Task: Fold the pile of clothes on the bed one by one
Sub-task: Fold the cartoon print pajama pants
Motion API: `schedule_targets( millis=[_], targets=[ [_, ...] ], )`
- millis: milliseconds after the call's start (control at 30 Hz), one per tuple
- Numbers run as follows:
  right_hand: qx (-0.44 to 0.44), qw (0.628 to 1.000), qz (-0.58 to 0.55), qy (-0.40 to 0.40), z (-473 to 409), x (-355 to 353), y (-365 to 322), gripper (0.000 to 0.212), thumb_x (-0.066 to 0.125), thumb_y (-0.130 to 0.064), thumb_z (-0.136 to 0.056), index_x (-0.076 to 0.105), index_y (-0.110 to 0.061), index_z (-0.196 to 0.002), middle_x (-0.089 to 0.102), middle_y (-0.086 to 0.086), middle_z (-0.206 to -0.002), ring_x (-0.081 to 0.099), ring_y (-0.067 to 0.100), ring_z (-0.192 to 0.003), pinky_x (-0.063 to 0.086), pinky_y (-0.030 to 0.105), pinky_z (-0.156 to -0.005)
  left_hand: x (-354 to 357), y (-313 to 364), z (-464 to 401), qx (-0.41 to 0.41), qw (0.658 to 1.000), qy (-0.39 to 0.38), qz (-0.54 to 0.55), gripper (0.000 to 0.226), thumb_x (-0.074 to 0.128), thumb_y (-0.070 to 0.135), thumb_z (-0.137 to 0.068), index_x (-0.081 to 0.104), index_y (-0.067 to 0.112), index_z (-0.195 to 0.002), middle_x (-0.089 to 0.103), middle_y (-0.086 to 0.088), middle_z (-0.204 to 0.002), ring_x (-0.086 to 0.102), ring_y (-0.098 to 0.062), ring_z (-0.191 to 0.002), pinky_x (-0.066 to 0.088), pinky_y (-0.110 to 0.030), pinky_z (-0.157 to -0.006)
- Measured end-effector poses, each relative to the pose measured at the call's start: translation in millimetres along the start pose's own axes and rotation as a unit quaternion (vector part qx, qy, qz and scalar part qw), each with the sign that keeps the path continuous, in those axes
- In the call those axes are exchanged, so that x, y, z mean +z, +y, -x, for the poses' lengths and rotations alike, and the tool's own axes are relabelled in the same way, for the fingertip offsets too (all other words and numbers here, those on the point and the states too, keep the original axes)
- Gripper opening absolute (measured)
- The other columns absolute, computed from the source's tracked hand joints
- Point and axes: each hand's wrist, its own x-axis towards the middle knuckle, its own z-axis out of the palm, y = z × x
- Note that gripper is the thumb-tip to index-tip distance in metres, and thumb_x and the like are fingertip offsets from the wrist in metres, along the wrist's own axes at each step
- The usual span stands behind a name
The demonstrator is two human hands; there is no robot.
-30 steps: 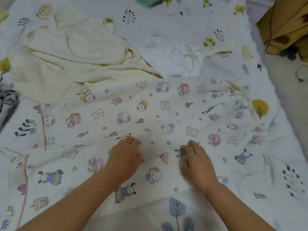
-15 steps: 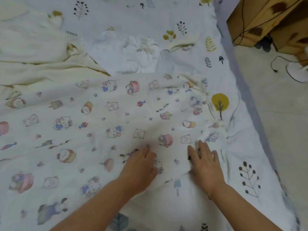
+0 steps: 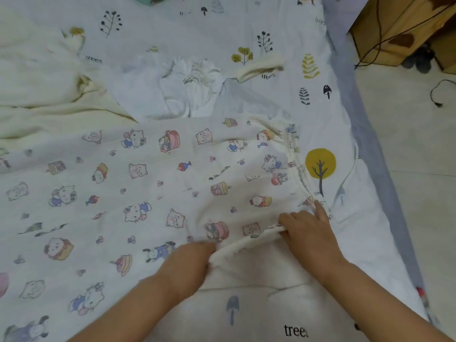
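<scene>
Gripping the near hem of the cartoon-print garment, the left hand and right hand each pinched it; it lay spread flat on the bed, unfolded. A cream garment and white garment apparently waited unfolded beyond.

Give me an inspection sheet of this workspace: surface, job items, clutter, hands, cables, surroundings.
Surface: bed sheet printed with trees and leaves, wrinkled.
Job's things: cartoon-print cloth spread flat, near edge bunched between the hands; cream garment crumpled at far left; white garment rumpled beyond it.
Clutter: small cream piece on the sheet.
Hands: left hand and right hand both grip the cloth's near edge.
Cables: black cable across the wooden furniture; another on the floor.
Surroundings: pale floor right of the bed.
</scene>
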Motion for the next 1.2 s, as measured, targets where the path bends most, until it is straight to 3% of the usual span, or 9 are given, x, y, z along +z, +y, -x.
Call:
schedule_targets(
  millis=[133, 233, 400, 600, 700, 833, 1033, 1133, 1200],
  targets=[
    [-0.041, 0.996, -0.017, -0.079, -20, -21, 23, 0.032, 0.058, -0.048, -0.084, 0.062, -0.024, -0.105, 0.060, -0.005, -0.098, 0.050, 0.018, -0.106, 0.012, 0.031, -0.109, -58, -18, -10, -0.054, 0.990, -0.005, 0.133, 0.023, 0.047, 0.006, -0.091, 0.067, 0.017, -0.094, 0.067, 0.002, -0.088, 0.061, -0.011, -0.081, 0.042, -0.018, -0.069],
    [-0.023, 0.995, -0.008, -0.095, -34, -33, 37, 0.029, 0.064, -0.036, -0.082, 0.059, -0.029, -0.110, 0.056, -0.006, -0.107, 0.045, 0.015, -0.115, 0.019, 0.034, -0.106, -97, -37, -19, -0.075, 0.975, 0.011, 0.207, 0.025, 0.061, 0.015, -0.088, 0.062, 0.016, -0.063, 0.052, 0.006, -0.055, 0.047, -0.011, -0.058, 0.035, -0.014, -0.054],
    [0.145, 0.928, -0.344, -0.012, -80, -59, 52, 0.022, 0.073, -0.006, -0.072, 0.059, -0.022, -0.066, 0.058, -0.004, -0.065, 0.053, 0.016, -0.066, 0.037, 0.021, -0.054, -145, -61, -43, -0.115, 0.966, 0.017, 0.233, 0.027, 0.078, 0.029, -0.070, 0.066, 0.007, -0.060, 0.042, 0.007, -0.044, 0.036, -0.007, -0.042, 0.029, -0.011, -0.044],
    [0.213, 0.851, -0.456, 0.147, -155, -63, 51, 0.008, 0.066, -0.007, -0.079, 0.059, -0.009, -0.082, 0.058, 0.005, -0.071, 0.051, 0.020, -0.067, 0.042, 0.032, -0.064, -190, -71, -98, -0.093, 0.892, 0.265, 0.354, 0.019, 0.081, 0.021, -0.067, 0.069, 0.006, -0.068, 0.064, 0.002, -0.053, 0.057, -0.010, -0.048, 0.047, -0.018, -0.052],
    [0.262, 0.861, -0.404, 0.163, -180, -47, 42, 0.008, 0.062, -0.015, -0.083, 0.054, -0.011, -0.083, 0.055, 0.007, -0.077, 0.050, 0.023, -0.074, 0.040, 0.032, -0.066, -192, -78, -125, -0.106, 0.923, 0.292, 0.228, 0.023, 0.080, 0.028, -0.069, 0.063, 0.013, -0.074, 0.062, 0.001, -0.065, 0.057, -0.017, -0.060, 0.046, -0.029, -0.062],
    [0.281, 0.895, -0.347, -0.004, -188, -20, 38, 0.019, 0.058, -0.020, -0.087, 0.061, -0.004, -0.096, 0.062, 0.016, -0.094, 0.058, 0.032, -0.090, 0.046, 0.038, -0.076, -182, -100, -134, -0.150, 0.984, 0.091, -0.012, 0.020, 0.067, 0.023, -0.081, 0.054, 0.017, -0.095, 0.050, 0.009, -0.077, 0.051, -0.018, -0.082, 0.036, -0.028, -0.071],
    [0.343, 0.865, -0.336, 0.142, -192, -12, 57, 0.020, 0.058, -0.027, -0.088, 0.055, -0.007, -0.092, 0.062, 0.015, -0.091, 0.055, 0.032, -0.083, 0.039, 0.034, -0.062, -194, -107, -150, -0.079, 0.937, 0.339, 0.038, 0.017, 0.058, 0.022, -0.089, 0.063, 0.010, -0.078, 0.055, 0.003, -0.063, 0.049, -0.018, -0.063, 0.030, -0.029, -0.055],
    [0.375, 0.842, -0.382, 0.062, -198, -6, 60, 0.050, 0.060, -0.040, -0.086, 0.046, -0.007, -0.121, 0.058, 0.013, -0.110, 0.054, 0.028, -0.096, 0.040, 0.033, -0.076, -186, -104, -162, -0.064, 0.953, 0.295, -0.004, 0.025, 0.054, 0.032, -0.091, 0.064, 0.010, -0.095, 0.062, -0.007, -0.083, 0.057, -0.028, -0.083, 0.036, -0.031, -0.067],
    [0.365, 0.849, -0.383, 0.023, -198, -1, 60, 0.046, 0.058, -0.045, -0.087, 0.051, -0.007, -0.111, 0.061, 0.013, -0.104, 0.054, 0.026, -0.087, 0.037, 0.030, -0.070, -175, -105, -166, -0.062, 0.968, 0.238, -0.046, 0.029, 0.049, 0.037, -0.093, 0.054, 0.011, -0.081, 0.056, -0.003, -0.072, 0.055, -0.029, -0.077, 0.033, -0.032, -0.062]
  ],
)
